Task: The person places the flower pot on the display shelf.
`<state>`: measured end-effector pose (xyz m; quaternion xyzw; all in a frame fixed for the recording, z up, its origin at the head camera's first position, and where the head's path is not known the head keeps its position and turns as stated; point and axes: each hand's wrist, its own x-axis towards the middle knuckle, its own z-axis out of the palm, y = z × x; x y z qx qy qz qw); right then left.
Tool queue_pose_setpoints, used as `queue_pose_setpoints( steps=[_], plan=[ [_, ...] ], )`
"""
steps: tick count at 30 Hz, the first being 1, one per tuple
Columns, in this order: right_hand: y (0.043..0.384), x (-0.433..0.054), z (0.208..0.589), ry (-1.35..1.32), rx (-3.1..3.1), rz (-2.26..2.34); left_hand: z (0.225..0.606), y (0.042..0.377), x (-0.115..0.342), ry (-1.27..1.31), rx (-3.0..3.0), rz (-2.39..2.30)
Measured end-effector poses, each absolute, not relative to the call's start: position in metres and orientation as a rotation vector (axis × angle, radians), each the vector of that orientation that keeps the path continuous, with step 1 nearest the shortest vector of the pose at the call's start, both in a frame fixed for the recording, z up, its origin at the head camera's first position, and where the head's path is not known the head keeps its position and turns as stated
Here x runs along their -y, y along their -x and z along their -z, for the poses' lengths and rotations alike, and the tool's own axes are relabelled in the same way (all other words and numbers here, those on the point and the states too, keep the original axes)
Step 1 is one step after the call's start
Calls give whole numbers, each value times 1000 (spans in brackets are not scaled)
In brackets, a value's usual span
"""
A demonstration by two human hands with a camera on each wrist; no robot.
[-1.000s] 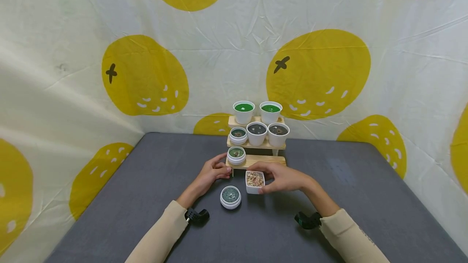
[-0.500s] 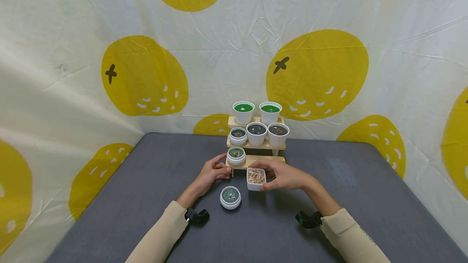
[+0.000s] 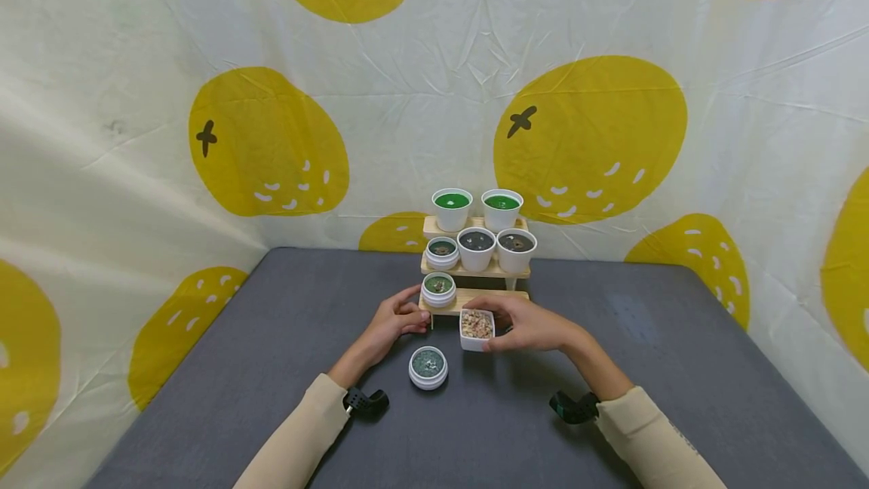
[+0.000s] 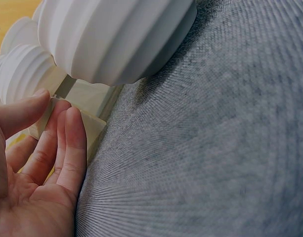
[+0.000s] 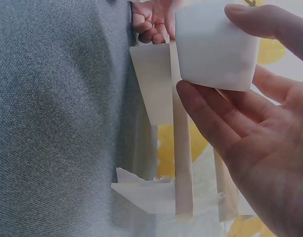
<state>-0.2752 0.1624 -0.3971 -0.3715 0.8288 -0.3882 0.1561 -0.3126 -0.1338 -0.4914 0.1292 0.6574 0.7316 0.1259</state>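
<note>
In the head view my right hand [image 3: 526,324] grips a small square white pot [image 3: 477,325] filled with tan and pinkish pebbles. The right wrist view has the thumb on one side of that pot [image 5: 218,49] and the fingers on the other, close in front of the stand's bottom step [image 5: 183,163]. My left hand [image 3: 392,323] pinches the left front corner of the three-step wooden stand [image 3: 492,297], thumb above and fingers below in the left wrist view. A round white pot [image 3: 438,293] sits on the bottom step beside that hand.
Another round ridged pot [image 3: 428,377] stands on the grey table [image 3: 326,285] between the forearms. The middle step carries a small round pot [image 3: 443,259] and two white cups with dark tops. Two white cups [image 3: 452,215] with green tops occupy the top step. A patterned cloth [image 3: 421,134] hangs behind.
My right hand has moved the square pot slightly up and to the right, closer to the bottom step. The left hand has stayed at the stand's corner.
</note>
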Motion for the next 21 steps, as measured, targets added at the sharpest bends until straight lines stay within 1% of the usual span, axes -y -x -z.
queue_pose_setpoints(
  steps=[21],
  plan=[
    [277, -165, 398, 1009, -2374, 1159, 493, 314, 134, -362, -1924, -2118]
  ],
)
